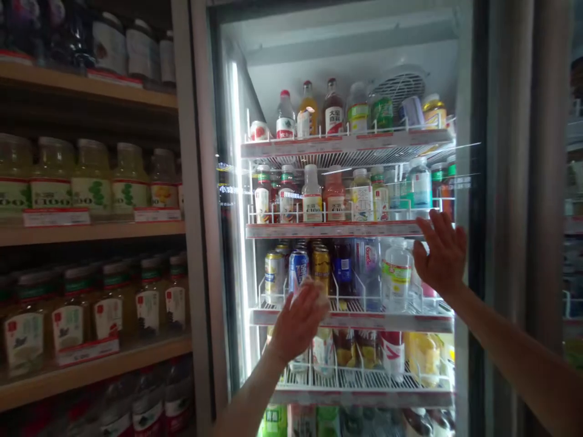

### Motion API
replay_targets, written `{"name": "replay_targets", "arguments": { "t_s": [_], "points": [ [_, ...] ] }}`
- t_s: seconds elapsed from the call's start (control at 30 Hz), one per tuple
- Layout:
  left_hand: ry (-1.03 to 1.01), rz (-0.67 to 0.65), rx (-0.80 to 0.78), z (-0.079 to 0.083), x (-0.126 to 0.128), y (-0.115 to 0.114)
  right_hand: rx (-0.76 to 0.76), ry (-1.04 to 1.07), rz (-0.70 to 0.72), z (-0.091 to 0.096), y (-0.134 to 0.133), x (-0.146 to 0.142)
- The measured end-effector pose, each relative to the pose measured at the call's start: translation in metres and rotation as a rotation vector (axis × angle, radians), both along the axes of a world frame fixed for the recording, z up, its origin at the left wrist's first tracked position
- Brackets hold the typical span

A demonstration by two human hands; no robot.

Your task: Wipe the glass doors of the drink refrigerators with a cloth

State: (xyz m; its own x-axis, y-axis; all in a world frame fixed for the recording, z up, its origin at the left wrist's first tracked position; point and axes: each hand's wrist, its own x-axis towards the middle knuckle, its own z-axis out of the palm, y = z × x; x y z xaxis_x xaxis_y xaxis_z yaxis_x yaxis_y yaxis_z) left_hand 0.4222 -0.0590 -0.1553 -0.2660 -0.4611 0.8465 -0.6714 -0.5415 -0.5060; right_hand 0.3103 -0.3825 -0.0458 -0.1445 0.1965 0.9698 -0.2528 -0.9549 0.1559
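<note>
Here's my left hand [298, 321] right up at the blue can [298, 270], fingers curled, though I can't tell if they've got hold. My right hand [439, 252] is splayed wide open, holding nothing, beside a clear bottle [396, 273]. One careless knock could send cans over the shelf's front edge [387, 321].

Shop: glass-door drinks cooler [200, 182], price-tagged bottle shelves [91, 233]
</note>
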Motion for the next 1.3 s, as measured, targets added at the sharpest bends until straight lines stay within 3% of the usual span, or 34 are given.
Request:
{"name": "replay_targets", "arguments": {
  "t_s": [0.13,0.17,0.3,0.37,0.47,0.5,0.63,0.67,0.8,0.83,0.87,0.97,1.03,1.07,1.17,1.2,1.23,1.3],
  "points": [
    [0.106,0.049,-0.379,0.022,0.006,0.005,0.007,-0.002,0.010,-0.001,0.000,0.001],
    [0.098,0.032,-0.360,0.026,0.005,0.002,0.016,0.005,0.011,-0.001,0.000,0.001],
    [-0.046,-0.024,0.035,0.040,-0.002,-0.018,0.057,0.025,0.008,-0.001,0.000,-0.001],
    [-0.032,-0.003,-0.054,0.052,-0.001,-0.020,0.063,0.035,0.019,-0.002,0.000,-0.001],
    [0.046,0.008,-0.383,0.068,0.001,-0.019,0.072,0.053,0.036,-0.002,0.002,-0.002],
    [0.033,-0.012,-0.380,0.071,0.001,-0.020,0.073,0.055,0.034,-0.002,0.002,-0.003],
    [-0.060,-0.041,-0.025,0.072,0.000,-0.023,0.062,0.051,0.024,-0.002,0.003,-0.003],
    [-0.042,-0.024,-0.040,0.074,0.002,-0.020,0.063,0.052,0.025,-0.001,0.003,-0.003],
    [0.078,-0.021,-0.480,0.089,0.007,-0.011,0.085,0.065,0.019,-0.001,0.003,-0.003],
    [0.083,-0.035,-0.503,0.090,0.005,-0.013,0.086,0.065,0.017,-0.001,0.003,-0.003],
    [0.067,-0.050,-0.435,0.090,0.003,-0.016,0.083,0.066,0.016,-0.001,0.003,-0.003],
    [-0.072,-0.067,0.035,0.089,-0.001,-0.027,0.058,0.048,0.023,-0.001,0.002,-0.003],
    [-0.113,-0.045,0.121,0.096,0.002,-0.024,0.035,0.028,0.032,-0.001,0.002,-0.002],
    [-0.087,-0.032,0.022,0.102,0.005,-0.019,0.024,0.018,0.036,-0.001,0.002,-0.002],
    [0.045,-0.049,-0.471,0.122,0.013,-0.006,0.004,-0.001,0.035,-0.001,0.001,-0.002],
    [0.065,-0.064,-0.551,0.126,0.014,-0.006,0.004,-0.004,0.035,-0.001,0.001,-0.002],
    [0.066,-0.071,-0.543,0.127,0.013,-0.008,0.007,-0.005,0.036,-0.001,0.001,-0.002],
    [0.018,-0.058,-0.316,0.125,0.009,-0.015,0.017,0.001,0.042,-0.001,0.002,-0.002]
  ]
}}
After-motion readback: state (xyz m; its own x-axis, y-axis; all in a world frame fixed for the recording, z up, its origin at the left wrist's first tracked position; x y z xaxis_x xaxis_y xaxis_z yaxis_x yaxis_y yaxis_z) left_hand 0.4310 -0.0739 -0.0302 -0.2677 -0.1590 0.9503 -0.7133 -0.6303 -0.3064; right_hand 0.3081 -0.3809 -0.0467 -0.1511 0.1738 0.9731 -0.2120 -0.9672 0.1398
